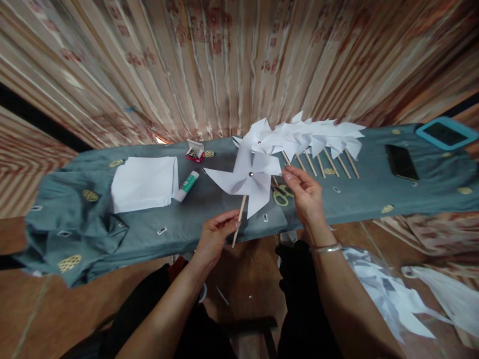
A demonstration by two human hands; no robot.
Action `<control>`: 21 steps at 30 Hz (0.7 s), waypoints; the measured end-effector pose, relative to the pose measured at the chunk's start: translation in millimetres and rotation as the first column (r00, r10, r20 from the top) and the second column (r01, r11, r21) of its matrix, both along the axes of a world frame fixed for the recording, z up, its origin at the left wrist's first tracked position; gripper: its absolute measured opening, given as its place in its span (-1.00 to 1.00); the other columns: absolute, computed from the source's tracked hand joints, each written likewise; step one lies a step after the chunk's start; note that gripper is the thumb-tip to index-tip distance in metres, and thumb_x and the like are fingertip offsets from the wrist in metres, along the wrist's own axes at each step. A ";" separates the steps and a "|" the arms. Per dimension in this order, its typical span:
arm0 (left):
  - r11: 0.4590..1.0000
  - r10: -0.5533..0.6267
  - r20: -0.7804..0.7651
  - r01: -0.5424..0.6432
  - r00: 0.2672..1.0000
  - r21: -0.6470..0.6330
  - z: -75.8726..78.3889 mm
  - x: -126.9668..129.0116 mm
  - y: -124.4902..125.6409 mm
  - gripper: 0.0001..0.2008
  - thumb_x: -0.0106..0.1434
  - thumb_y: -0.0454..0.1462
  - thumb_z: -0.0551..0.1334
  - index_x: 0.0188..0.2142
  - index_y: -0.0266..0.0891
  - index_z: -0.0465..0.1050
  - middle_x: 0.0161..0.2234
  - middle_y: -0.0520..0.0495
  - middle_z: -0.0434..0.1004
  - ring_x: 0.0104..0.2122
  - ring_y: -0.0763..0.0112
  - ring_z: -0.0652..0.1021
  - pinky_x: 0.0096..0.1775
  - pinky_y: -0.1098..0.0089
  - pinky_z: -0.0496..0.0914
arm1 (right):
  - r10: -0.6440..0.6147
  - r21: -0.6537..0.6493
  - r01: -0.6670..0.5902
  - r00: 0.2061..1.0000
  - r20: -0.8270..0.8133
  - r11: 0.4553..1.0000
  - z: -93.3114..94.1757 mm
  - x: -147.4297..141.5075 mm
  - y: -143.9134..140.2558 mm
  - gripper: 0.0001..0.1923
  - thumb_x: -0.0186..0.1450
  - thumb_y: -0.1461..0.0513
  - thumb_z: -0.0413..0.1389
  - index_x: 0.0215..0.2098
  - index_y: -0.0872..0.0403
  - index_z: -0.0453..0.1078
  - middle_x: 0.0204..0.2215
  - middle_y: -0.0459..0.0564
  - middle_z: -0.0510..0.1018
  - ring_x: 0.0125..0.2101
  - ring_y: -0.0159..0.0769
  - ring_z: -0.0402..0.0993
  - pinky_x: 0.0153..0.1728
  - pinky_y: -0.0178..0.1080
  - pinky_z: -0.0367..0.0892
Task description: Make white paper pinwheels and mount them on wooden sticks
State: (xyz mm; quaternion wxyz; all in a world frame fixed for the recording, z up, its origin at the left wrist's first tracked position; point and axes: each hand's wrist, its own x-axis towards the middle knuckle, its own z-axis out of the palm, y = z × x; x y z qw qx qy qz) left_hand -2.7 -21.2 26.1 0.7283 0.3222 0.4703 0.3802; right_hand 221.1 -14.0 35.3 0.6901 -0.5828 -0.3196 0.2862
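Left hand [216,232] is pinched shut on the wooden stick [238,222] of a white paper pinwheel [247,180], held up over the tabletop [194,224]. Right hand [305,192] is half open, fingertips seemingly touching a blade edge. More finished pinwheels [314,137] lie behind.

Clearance around the fingers: open to the left, crowded behind and to the right.

Bare cloth [194,219] lies left of the left hand [215,237] fingers, out to the glue stick [187,185] and paper stack [144,183]. Beyond the right hand [305,192] fingertips, a row of finished pinwheels [318,137] blocks passage. Scissors [283,194] lie just below those fingertips; a phone [401,162] lies further right.
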 end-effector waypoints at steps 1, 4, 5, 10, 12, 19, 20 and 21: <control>1.000 -0.007 0.000 0.007 1.000 0.000 -0.3 0.3 -0.3 -0.67 -0.20 -0.27 0.51 -0.34 -0.20 0.68 -0.39 -0.07 0.69 -0.38 0.44 0.55 -0.21 0.41 0.41 | 0.011 -0.007 -0.011 1.000 0.003 1.000 -1.0 -0.1 1.1 -0.57 -0.03 -0.02 0.41 -0.25 -0.02 0.57 -0.29 -0.03 0.69 -0.23 -0.22 0.59 -0.10 -0.12 0.46; 1.000 0.004 0.010 -0.004 1.000 0.004 -2.1 0.3 -0.1 -0.66 -0.22 -0.26 0.53 -0.35 -0.19 0.68 -0.38 -0.06 0.69 -0.38 0.43 0.56 -0.20 0.39 0.41 | 0.009 -0.017 -0.009 1.000 -0.007 1.000 -3.4 -0.3 2.6 -0.60 -0.05 0.00 0.42 -0.30 -0.02 0.58 -0.33 -0.05 0.68 -0.29 -0.24 0.58 -0.13 -0.12 0.46; 1.000 0.010 0.014 -0.010 1.000 0.005 -2.9 0.0 0.3 -0.66 -0.23 -0.26 0.53 -0.35 -0.19 0.68 -0.39 -0.05 0.68 -0.38 0.43 0.56 -0.20 0.38 0.41 | 0.003 -0.016 -0.003 1.000 -0.014 1.000 -3.9 -0.3 2.6 -0.61 -0.06 0.01 0.42 -0.31 -0.02 0.58 -0.35 -0.06 0.68 -0.31 -0.25 0.58 -0.14 -0.13 0.46; 0.999 0.035 0.024 -0.035 0.999 0.008 -6.5 -1.5 1.8 -0.66 -0.23 -0.27 0.53 -0.36 -0.20 0.67 -0.41 -0.04 0.67 -0.41 0.43 0.54 -0.20 0.37 0.41 | 0.008 -0.041 -0.008 1.000 -0.016 0.999 -5.2 -1.0 1.6 -0.63 -0.07 0.02 0.42 -0.34 -0.01 0.57 -0.42 -0.08 0.67 -0.39 -0.29 0.55 -0.24 -0.16 0.45; 0.999 0.047 0.035 -0.048 0.998 0.006 -7.1 -1.5 2.1 -0.66 -0.23 -0.28 0.53 -0.36 -0.20 0.67 -0.41 -0.03 0.67 -0.41 0.44 0.54 -0.20 0.37 0.40 | 0.006 -0.046 -0.007 1.000 -0.023 0.999 -5.2 -2.3 1.5 -0.63 -0.09 0.02 0.43 -0.36 0.00 0.57 -0.43 -0.08 0.67 -0.41 -0.29 0.55 -0.26 -0.17 0.45; 0.998 0.056 0.058 -0.057 0.997 0.015 -6.2 -0.8 3.5 -0.66 -0.23 -0.29 0.53 -0.35 -0.18 0.68 -0.39 -0.03 0.68 -0.39 0.44 0.55 -0.18 0.38 0.39 | 0.025 -0.058 -0.031 0.996 -0.088 0.998 -4.8 -9.3 0.7 -0.68 -0.10 0.09 0.43 -0.39 0.00 0.58 -0.45 -0.09 0.66 -0.43 -0.33 0.53 -0.24 -0.19 0.43; 0.998 0.056 0.055 -0.057 0.997 0.021 -6.5 -0.7 3.6 -0.67 -0.22 -0.29 0.52 -0.35 -0.19 0.68 -0.39 -0.04 0.68 -0.38 0.43 0.55 -0.16 0.37 0.40 | 0.032 -0.065 -0.038 0.995 -0.093 0.997 -4.8 -10.6 0.3 -0.68 -0.10 0.08 0.43 -0.39 0.00 0.58 -0.46 -0.10 0.65 -0.44 -0.33 0.53 -0.24 -0.19 0.43; 0.998 0.059 0.051 -0.060 0.997 0.027 -6.8 -0.6 3.8 -0.67 -0.22 -0.29 0.52 -0.36 -0.19 0.68 -0.38 -0.04 0.68 -0.37 0.42 0.56 -0.15 0.36 0.40 | 0.039 -0.071 -0.045 0.995 -0.093 0.996 -4.7 -11.8 0.0 -0.68 -0.10 0.07 0.42 -0.39 0.00 0.58 -0.46 -0.09 0.65 -0.43 -0.32 0.53 -0.24 -0.18 0.43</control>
